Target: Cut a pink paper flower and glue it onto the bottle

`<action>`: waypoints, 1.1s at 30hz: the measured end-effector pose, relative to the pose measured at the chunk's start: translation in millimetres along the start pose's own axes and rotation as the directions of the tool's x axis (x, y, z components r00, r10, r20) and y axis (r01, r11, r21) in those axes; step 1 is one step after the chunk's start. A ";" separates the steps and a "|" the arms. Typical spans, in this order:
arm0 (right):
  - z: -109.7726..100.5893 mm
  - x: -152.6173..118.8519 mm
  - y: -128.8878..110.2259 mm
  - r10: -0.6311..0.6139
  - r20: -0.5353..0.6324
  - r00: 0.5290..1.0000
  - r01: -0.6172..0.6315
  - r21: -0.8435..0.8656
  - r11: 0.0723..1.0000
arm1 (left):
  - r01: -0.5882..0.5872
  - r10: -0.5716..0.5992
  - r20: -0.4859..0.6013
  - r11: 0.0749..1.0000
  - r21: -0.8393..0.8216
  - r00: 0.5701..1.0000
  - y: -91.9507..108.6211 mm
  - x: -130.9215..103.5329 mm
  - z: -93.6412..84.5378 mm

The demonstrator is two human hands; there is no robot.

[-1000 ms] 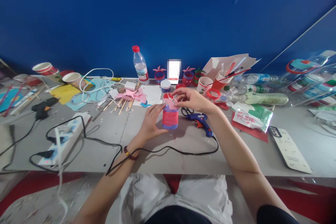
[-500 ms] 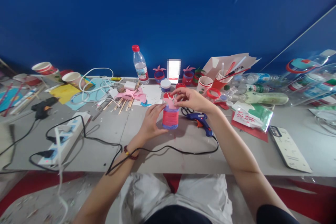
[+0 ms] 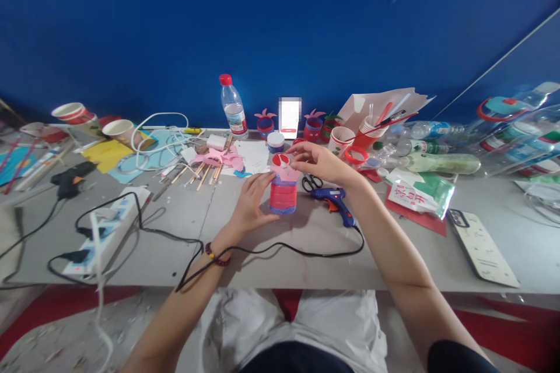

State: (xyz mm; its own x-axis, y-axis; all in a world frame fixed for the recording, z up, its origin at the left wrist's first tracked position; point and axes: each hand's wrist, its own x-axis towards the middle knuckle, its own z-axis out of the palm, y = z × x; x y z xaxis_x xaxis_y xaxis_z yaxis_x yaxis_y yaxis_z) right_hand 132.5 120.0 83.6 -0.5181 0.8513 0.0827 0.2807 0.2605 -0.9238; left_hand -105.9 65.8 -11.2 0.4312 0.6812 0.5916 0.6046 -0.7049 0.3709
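A small cup [image 3: 283, 198], painted red with purple bands, stands upright on the table in front of me. Pink paper leaves [image 3: 285, 173] rise from its rim, and the red inside shows between them. My left hand [image 3: 252, 204] grips the cup from the left, fingers by the upper edge and thumb low near the base. With bent fingers, my right hand [image 3: 315, 162] holds the leaves at the right of the rim; its fingertips are partly hidden. Just right of the cup lie a blue glue gun [image 3: 336, 201] and black-handled scissors [image 3: 312, 184].
The glue gun's black cord [image 3: 301, 253] crosses before the cup to a power strip [image 3: 109, 233]. Behind stand finished leafy cups [image 3: 265, 125], a white-lidded jar [image 3: 276, 141] and a water bottle [image 3: 234, 111]. Pink scraps [image 3: 219, 157] lie left; plastic bottles [image 3: 437, 147] and a phone [image 3: 483, 247] right.
My right hand's fingers have lifted slightly and straightened a little at the leaves, so more of the cup's red opening shows. My left hand and the cup have barely moved.
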 end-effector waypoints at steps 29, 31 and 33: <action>2.0 1.7 3.3 -0.001 0.124 0.992 0.028 -0.211 0.977 | -0.127 0.137 -0.104 0.987 0.098 0.985 -4.5 -2.3 5.8; 2.6 2.2 2.8 -0.025 0.118 0.993 0.051 -0.222 0.974 | -0.096 0.104 -0.101 0.992 0.082 0.989 -6.3 -3.2 7.1; 3.3 2.5 2.6 -0.042 0.118 0.992 0.068 -0.225 0.972 | -0.072 0.078 -0.088 0.995 0.064 0.993 -7.1 -3.5 7.4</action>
State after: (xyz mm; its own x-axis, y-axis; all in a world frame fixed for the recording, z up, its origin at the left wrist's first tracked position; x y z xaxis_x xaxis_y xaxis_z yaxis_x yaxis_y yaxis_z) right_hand 129.2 121.4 80.1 -0.6211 0.7799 0.0770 0.4191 0.4136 -0.8083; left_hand -106.7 69.9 -21.2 0.4162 0.6042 0.6795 0.6133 -0.7383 0.2809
